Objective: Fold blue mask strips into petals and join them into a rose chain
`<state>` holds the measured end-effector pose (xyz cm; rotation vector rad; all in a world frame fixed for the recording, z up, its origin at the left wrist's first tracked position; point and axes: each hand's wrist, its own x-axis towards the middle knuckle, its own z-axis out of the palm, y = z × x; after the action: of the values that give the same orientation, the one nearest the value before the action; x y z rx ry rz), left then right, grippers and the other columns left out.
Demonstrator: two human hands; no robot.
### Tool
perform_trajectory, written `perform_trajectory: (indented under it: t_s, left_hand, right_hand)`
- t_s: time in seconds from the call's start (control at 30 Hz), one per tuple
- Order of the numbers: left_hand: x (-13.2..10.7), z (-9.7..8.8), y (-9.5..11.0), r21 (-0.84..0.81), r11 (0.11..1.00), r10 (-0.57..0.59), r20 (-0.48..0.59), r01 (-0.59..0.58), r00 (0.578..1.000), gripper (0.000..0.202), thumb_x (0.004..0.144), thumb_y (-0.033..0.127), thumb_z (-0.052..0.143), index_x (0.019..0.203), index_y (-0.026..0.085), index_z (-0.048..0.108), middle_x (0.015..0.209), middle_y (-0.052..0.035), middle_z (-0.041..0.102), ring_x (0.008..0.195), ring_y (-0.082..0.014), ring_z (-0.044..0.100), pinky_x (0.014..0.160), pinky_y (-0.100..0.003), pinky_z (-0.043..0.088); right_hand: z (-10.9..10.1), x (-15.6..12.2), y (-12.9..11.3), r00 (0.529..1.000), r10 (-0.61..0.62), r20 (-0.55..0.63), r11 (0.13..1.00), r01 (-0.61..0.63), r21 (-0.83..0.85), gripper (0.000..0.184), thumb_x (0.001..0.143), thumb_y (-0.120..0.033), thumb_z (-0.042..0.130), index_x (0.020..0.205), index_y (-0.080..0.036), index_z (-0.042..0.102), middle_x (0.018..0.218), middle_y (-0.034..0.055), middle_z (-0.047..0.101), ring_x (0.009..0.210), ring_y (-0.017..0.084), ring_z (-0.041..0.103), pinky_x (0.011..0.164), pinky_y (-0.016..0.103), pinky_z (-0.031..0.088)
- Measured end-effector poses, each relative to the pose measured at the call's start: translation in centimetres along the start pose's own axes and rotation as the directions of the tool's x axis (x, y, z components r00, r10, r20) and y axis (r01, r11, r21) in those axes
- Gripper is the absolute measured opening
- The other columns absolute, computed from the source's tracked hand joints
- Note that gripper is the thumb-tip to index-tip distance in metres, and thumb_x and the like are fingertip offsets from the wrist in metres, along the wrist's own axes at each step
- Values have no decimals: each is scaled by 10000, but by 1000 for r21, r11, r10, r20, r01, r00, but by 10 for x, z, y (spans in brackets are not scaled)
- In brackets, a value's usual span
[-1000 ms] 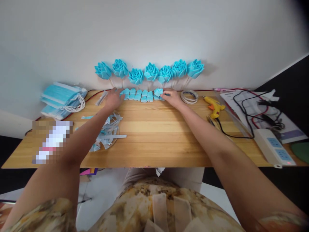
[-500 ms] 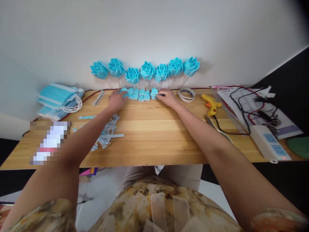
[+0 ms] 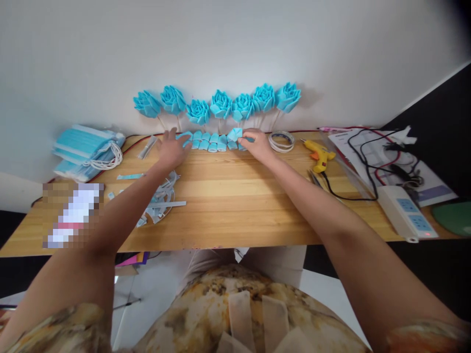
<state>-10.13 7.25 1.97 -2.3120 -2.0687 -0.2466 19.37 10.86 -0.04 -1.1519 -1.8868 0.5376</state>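
Note:
Several light blue folded fabric petals (image 3: 213, 142) lie in two close rows along the back of the wooden table. My right hand (image 3: 258, 146) is closed at the right end of the rows. It pinches one blue folded petal (image 3: 234, 134), lifted slightly and tilted above the others. At the left end, my left hand (image 3: 173, 149) has its fingers spread, with thumb and fingers around the outermost petals; whether it touches them is hard to tell. Behind the rows, several blue fabric roses (image 3: 221, 104) on thin stems lean against the wall.
To the left are stacked face masks (image 3: 83, 147), a blurred phone-like rectangle (image 3: 75, 215) and cut scraps (image 3: 162, 198). On the right lie a tape roll (image 3: 281, 141), a yellow glue gun (image 3: 319, 156), scissors (image 3: 315, 179), papers, cables (image 3: 353, 198) and a power strip (image 3: 406, 213).
My right hand has raised the petal a little off the table. My left hand's fingers have lifted and spread apart. The whole view has shifted slightly.

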Motion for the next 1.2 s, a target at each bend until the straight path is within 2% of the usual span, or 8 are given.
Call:
perform_trajectory:
  t_s: [0.1,0.2,0.27,0.4,0.8,0.97,1.1,1.2]
  left_hand:
    - [-17,-16,8,-63,998,20,-159,-31,987,474,1017,379,472,1432,205,620,1653,-181,392,1529,-391,346,1194,-614,317]
    - [-40,-22,18,-162,971,136,-217,-173,967,397,1018,340,469,1330,205,672,1497,-159,593,1410,-331,518,1172,-537,382]
    - [-57,-21,26,-222,938,217,-220,-266,951,354,1021,331,450,1242,227,706,1317,-119,718,1260,-303,628,1114,-506,435]
    - [-88,-13,43,-245,887,358,-174,-392,917,302,1013,324,461,1064,250,750,1066,-81,777,1037,-268,688,977,-456,479]
    - [-105,15,51,-73,842,529,-79,-534,845,351,995,243,447,1074,210,788,938,-107,738,906,-284,649,839,-456,474]
    - [-101,11,56,-43,844,534,-18,-534,845,363,1001,257,440,1017,203,798,915,-118,725,894,-291,652,838,-465,489]
    - [-96,4,56,-42,827,562,24,-561,827,329,958,206,461,956,197,790,833,-105,706,824,-277,652,802,-444,481]
    - [-92,0,57,-32,811,585,56,-584,809,319,932,167,463,899,192,779,761,-79,693,748,-240,643,773,-410,467]
  right_hand:
    - [-5,-21,-30,971,194,143,978,-203,49,228,855,-291,624,649,-199,589,667,1,639,690,156,582,677,290,430]
    - [-4,-42,-57,770,348,535,878,-468,101,220,881,-242,648,671,-182,621,662,3,682,550,99,548,487,238,325]
    - [-2,-50,-69,690,379,616,841,-535,81,230,889,-198,658,664,-177,622,624,-9,673,497,75,526,433,220,276]
    - [6,-56,-74,650,372,662,848,-528,42,286,876,-124,669,600,-172,609,568,-35,650,470,55,541,472,196,371]
    - [14,-61,-73,743,281,607,956,-269,-114,254,833,-112,625,594,-178,568,519,-45,604,456,62,541,514,209,396]
    - [11,-62,-66,738,313,598,943,-318,-101,36,870,-191,654,899,-182,675,581,-39,640,487,104,573,535,241,409]
    - [8,-68,-60,910,192,368,979,-151,-138,282,901,-186,600,1171,-204,680,751,-7,705,678,153,629,693,278,462]
    - [12,-74,-54,939,-55,339,983,110,-145,322,947,-159,496,1154,-227,733,1045,48,748,973,207,663,888,334,484]
